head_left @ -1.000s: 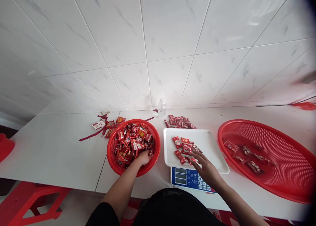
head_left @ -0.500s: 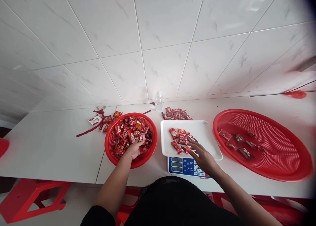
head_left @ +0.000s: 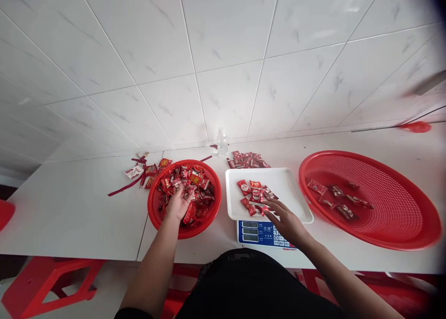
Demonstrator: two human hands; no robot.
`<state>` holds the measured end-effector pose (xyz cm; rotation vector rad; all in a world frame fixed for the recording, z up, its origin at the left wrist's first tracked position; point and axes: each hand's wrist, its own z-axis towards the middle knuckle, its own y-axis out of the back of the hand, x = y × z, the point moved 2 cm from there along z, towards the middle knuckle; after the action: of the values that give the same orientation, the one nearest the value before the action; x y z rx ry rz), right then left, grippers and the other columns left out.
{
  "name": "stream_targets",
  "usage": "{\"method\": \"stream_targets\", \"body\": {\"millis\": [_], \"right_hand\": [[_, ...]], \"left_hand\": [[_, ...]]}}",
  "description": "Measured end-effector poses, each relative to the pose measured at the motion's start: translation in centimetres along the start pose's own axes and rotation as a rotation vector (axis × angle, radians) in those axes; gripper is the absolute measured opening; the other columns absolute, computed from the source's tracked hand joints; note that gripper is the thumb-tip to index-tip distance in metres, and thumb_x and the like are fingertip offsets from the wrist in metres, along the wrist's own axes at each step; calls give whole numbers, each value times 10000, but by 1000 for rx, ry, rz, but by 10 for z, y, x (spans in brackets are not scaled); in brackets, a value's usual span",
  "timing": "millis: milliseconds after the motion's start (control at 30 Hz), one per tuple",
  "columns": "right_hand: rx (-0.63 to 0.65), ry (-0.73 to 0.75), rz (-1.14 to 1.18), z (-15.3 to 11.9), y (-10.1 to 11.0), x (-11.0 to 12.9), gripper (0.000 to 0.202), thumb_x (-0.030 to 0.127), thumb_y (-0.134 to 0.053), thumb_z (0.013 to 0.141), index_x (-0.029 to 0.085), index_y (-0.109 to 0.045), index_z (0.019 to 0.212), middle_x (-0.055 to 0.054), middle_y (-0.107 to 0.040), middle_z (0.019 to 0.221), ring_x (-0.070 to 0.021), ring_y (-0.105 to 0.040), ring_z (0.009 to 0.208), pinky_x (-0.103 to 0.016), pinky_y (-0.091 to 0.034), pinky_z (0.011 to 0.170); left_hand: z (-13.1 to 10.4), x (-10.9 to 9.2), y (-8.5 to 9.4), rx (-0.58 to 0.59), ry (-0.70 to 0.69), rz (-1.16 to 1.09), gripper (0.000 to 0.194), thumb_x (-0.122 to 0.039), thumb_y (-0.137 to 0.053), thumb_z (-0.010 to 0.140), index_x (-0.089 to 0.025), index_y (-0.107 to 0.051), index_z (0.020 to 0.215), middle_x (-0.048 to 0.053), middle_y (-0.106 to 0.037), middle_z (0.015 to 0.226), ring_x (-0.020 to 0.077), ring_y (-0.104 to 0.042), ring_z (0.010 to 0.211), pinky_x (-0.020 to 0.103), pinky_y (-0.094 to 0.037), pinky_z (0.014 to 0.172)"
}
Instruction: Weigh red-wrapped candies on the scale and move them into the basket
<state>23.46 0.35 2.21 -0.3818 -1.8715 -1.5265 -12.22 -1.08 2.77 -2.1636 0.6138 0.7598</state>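
Note:
My left hand is inside a round red basket heaped with red-wrapped snack packets. Its fingers are spread over the packets, and nothing is clearly gripped. At the front of a white tray, my right hand has its fingers stretched out beside several small red packets. The fingertips are close to the nearest packets; whether they touch one I cannot tell. Under the tray sits a scale with a blue keypad panel and small display windows, partly covered by my right hand.
To the right, a larger red basket holds a few packets. More packets lie behind the tray, near a clear bottle. Left of the small basket are loose packets, a white card and dark red ribbon.
My left hand has shifted left within the small basket, and its fingers now spread over different packets. My right hand stays by the tray. The view has shifted slightly.

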Motion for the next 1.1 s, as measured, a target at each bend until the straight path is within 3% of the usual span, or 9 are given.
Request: {"method": "stream_targets", "body": {"millis": [133,300,333,433,533,667,833,967,1100], "right_hand": [[-2,-5,9,-1,1,-2,387,481,-385,854,280,-560,1134,-85,-516,1264,-264,-535,1116,-403,-521,822],[13,-15,14,-3,2,-4,377,469,-377,856,284,-561,1128,-75,-521,1260,-253,-564,1079,-392,-523,818],[11,-11,10,-3,2,-4,369,467,-377,856,290,-564,1121,-69,-531,1249,-250,-573,1066,-391,-522,817],[8,9,4,-4,3,-6,360,463,-380,853,291,-568,1109,-63,-558,1214,-239,-600,1019,-384,-523,810],[11,10,12,-5,4,-7,358,455,-382,850,276,-565,1100,-68,-573,1189,-219,-632,940,-372,-526,790],[38,-17,34,-6,8,-3,357,447,-382,848,261,-549,1103,-83,-585,1159,-203,-644,885,-361,-529,756],[45,-42,11,-9,15,0,348,453,-384,842,276,-556,1088,-62,-628,1097,-214,-646,888,-351,-531,728],[42,-41,-1,-7,15,-2,345,446,-387,844,276,-557,1091,-56,-644,1074,-211,-649,880,-340,-529,729],[49,-20,6,-3,11,6,355,451,-385,844,265,-564,1086,-56,-657,1049,-215,-647,882,-334,-527,725]], "left_hand": [[5,-4,3,-160,-83,86,161,-279,-457,872,-184,-508,992,71,-607,947,146,-614,941,276,-525,821],[1,43,-3,-119,-85,381,351,-196,-577,783,-235,-468,1114,76,-550,1136,183,-551,1048,374,-438,943],[2,53,-5,-87,-107,509,423,-169,-567,777,-248,-435,1171,79,-523,1197,194,-511,1108,388,-399,978],[8,73,-10,155,-203,1292,521,-102,-503,762,-233,-400,1256,87,-406,1355,209,-292,1299,382,-240,1073],[18,77,-11,223,-189,1551,472,-63,-472,733,-232,-514,1172,75,-384,1383,227,-104,1363,413,-146,1090],[30,73,-17,158,-151,1512,341,-112,-446,774,-245,-597,1049,98,-495,1278,274,-140,1349,489,-157,1059],[34,67,-20,100,-133,1302,254,-156,-594,717,-214,-610,964,112,-580,1138,299,-362,1243,465,-249,1030],[25,49,-14,64,-111,1039,295,-275,-601,755,-232,-540,1041,82,-583,1087,218,-577,1008,393,-455,877],[5,24,-12,40,-32,567,233,-266,-599,772,-236,-554,999,42,-596,1030,166,-619,907,354,-534,776]]}}
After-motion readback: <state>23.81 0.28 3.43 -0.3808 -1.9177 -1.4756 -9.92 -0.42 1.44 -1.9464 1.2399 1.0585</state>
